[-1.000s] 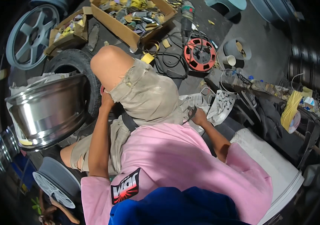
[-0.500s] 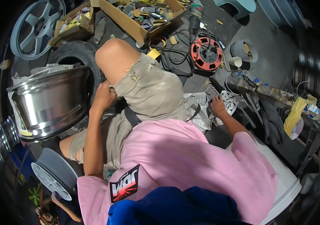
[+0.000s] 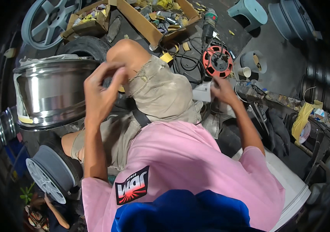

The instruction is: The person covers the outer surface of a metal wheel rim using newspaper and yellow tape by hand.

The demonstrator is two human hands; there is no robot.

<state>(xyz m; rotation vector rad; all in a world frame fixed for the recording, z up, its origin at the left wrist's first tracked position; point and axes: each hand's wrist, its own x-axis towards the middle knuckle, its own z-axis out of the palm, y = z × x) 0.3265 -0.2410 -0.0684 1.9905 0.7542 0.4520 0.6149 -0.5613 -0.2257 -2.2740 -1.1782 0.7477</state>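
Observation:
My left hand (image 3: 102, 87) is raised beside my bent knee, its fingers curled loosely and apart from the thumb, holding nothing. To its left a polished metal wheel rim (image 3: 53, 94) lies on a black tyre (image 3: 85, 45), with paper along its upper edge and down its left side. My right hand (image 3: 223, 92), a little blurred, is closed on a pale sheet of paper (image 3: 202, 92) beside my right thigh. More printed paper (image 3: 212, 124) lies below that hand.
Ahead are a cardboard box of scraps (image 3: 139, 21), a power tool (image 3: 210, 23), a red cable reel (image 3: 218, 62) with black cable, and a blue stool (image 3: 248, 13). A white cup (image 3: 244, 72) stands right. Another person's arm (image 3: 56, 210) is by a grey wheel (image 3: 47, 179) at lower left.
My right hand has come up and forward, lifting a sheet from the printed papers. My left hand has left the shorts' hem by my knee, risen and opened.

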